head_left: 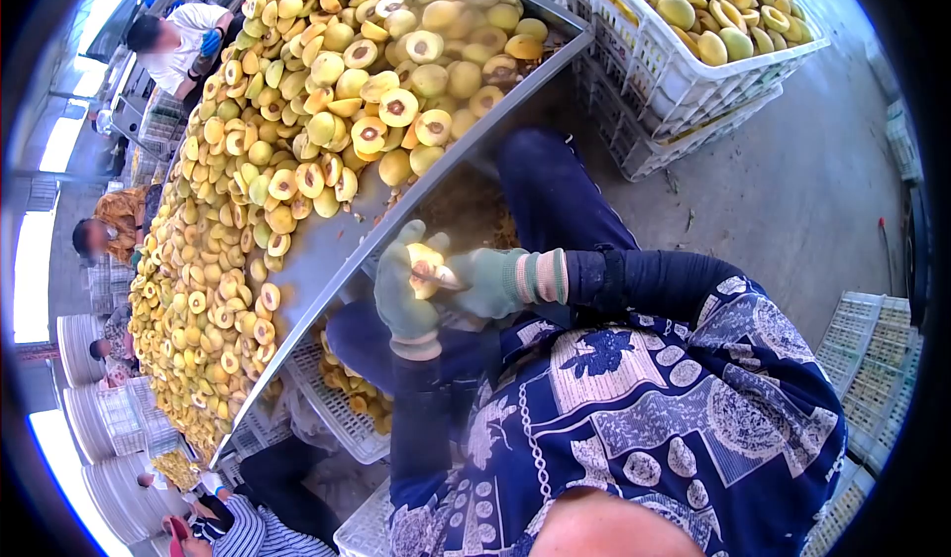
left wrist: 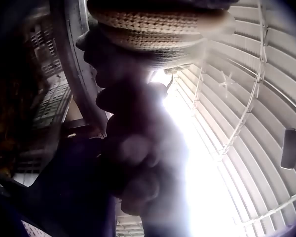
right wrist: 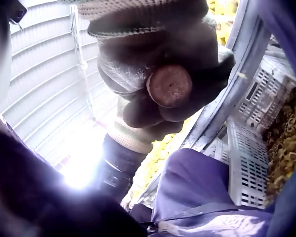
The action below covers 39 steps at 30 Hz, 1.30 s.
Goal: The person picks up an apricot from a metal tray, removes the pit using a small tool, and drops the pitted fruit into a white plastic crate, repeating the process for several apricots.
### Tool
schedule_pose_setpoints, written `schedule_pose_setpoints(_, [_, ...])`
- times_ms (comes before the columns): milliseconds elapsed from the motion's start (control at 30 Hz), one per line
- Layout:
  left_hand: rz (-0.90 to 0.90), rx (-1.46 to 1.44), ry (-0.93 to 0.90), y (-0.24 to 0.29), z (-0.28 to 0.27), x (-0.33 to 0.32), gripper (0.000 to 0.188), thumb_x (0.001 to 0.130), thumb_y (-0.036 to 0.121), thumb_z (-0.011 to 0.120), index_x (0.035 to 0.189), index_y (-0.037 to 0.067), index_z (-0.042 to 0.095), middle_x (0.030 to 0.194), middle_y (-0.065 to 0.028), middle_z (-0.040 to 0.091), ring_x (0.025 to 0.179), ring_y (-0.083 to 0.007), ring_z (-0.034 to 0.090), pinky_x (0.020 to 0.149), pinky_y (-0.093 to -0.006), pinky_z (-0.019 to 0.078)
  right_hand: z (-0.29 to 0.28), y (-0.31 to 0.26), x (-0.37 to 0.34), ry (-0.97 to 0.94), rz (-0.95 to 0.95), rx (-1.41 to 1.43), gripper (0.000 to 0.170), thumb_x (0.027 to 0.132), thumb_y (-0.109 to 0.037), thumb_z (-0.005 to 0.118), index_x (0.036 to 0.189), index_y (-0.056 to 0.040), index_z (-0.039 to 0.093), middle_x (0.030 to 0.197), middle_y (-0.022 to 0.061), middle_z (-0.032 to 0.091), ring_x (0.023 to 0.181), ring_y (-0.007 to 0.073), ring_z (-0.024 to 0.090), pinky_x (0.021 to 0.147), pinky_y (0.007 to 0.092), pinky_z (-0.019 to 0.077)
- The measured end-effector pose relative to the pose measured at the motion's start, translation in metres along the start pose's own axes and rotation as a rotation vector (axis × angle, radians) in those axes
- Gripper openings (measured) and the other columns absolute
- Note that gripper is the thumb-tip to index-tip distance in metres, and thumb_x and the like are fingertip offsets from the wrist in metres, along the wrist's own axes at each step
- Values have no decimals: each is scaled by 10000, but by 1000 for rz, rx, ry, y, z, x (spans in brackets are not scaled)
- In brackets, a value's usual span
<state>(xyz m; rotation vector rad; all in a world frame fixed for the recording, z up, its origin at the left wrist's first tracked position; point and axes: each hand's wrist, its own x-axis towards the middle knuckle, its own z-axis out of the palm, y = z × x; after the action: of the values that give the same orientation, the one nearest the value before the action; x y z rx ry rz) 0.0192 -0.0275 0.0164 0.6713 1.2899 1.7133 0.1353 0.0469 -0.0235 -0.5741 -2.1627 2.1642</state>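
In the head view, my gloved left hand (head_left: 404,294) holds a cut yellow fruit piece (head_left: 426,268) between thumb and fingers. Close against it, my gloved right hand (head_left: 490,281) grips a knife, whose short blade (head_left: 448,278) touches the fruit. The round brown end of the knife handle (right wrist: 170,86) shows within the curled fingers of my right hand (right wrist: 153,54) in the right wrist view. My left hand (left wrist: 133,64) is mostly dark in the left wrist view, and the fruit cannot be made out there.
Halved yellow fruits (head_left: 327,121) cover much of a metal-edged table (head_left: 342,278) in front. Stacked white crates (head_left: 684,86), the upper one full of fruit, stand beyond its corner. Another crate (head_left: 342,413) with fruit pieces is below the table edge. Other people sit along the far side.
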Motion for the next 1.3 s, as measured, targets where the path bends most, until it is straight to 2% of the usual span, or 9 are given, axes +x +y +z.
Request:
schedule_pose_setpoints(67, [-34,23,-18,-6,-12,1,589,947,438,484,1225,-80,487,1160,-165,576,969,-294,620,833,-385,514,-2,-2,0,79,-287,-126,408,944,-478,422,911,-114,603,620,16,569,446,124,525,394,254,414])
schedule_pose_setpoints(133, [26,193,-39,-8,-15,0,608,942,450,487,1208,-97,491,1133,-171,587,914,-296,635,806,-389,527,-25,-75,-33,-239,314,14,513,951,-544,359,926,-102,619,657,27,592,500,140,559,428,255,440])
schedule_pose_setpoints(267, [128,238,-14,-11,-13,-4,597,943,439,489,1201,-100,496,1136,-167,586,923,-295,634,806,-386,528,-21,-65,-30,-173,40,-251,557,952,-555,332,888,-84,622,660,34,596,483,152,554,431,252,443])
schedule_pose_setpoints(333, [164,291,46,-14,-13,-4,572,948,423,482,1191,-94,509,1136,-165,587,938,-296,631,816,-387,526,-17,-53,-18,-167,222,-361,248,888,-258,562,1095,-129,599,858,44,642,766,244,621,722,326,501])
schedule_pose_setpoints(567, [339,403,143,-9,-5,-12,457,988,313,429,1179,-92,523,1156,-164,586,940,-306,643,814,-374,533,-11,-50,-15,-286,509,65,221,866,-184,560,1080,-136,587,836,24,618,712,200,609,620,329,506])
schedule_pose_setpoints(633, [293,316,146,-9,-6,-15,432,1001,280,404,1186,-93,519,1167,-167,585,935,-309,648,810,-369,536,4,44,22,40,-674,-805,144,848,-152,548,982,-107,576,707,30,568,531,155,550,449,292,465])
schedule_pose_setpoints(667, [293,313,148,-11,-9,-15,432,1001,280,404,1186,-93,519,1167,-167,585,935,-309,648,810,-369,536,1,11,9,37,-672,-806,144,848,-152,548,982,-107,576,707,30,568,531,155,550,449,292,465])
schedule_pose_setpoints(733, [212,155,166,-14,-17,-14,446,1001,293,401,1197,-93,513,1173,-172,584,935,-307,647,816,-370,535,-10,-92,-25,-294,469,-49,96,841,-152,542,911,-89,561,621,23,515,421,128,473,347,252,397])
schedule_pose_setpoints(1300, [342,-27,168,-10,-19,-12,396,940,227,450,1172,-81,538,1196,-160,573,933,-299,628,797,-359,526,4,-56,-18,-649,378,1073,178,926,-188,528,883,-20,564,526,-68,465,358,21,423,328,171,376])
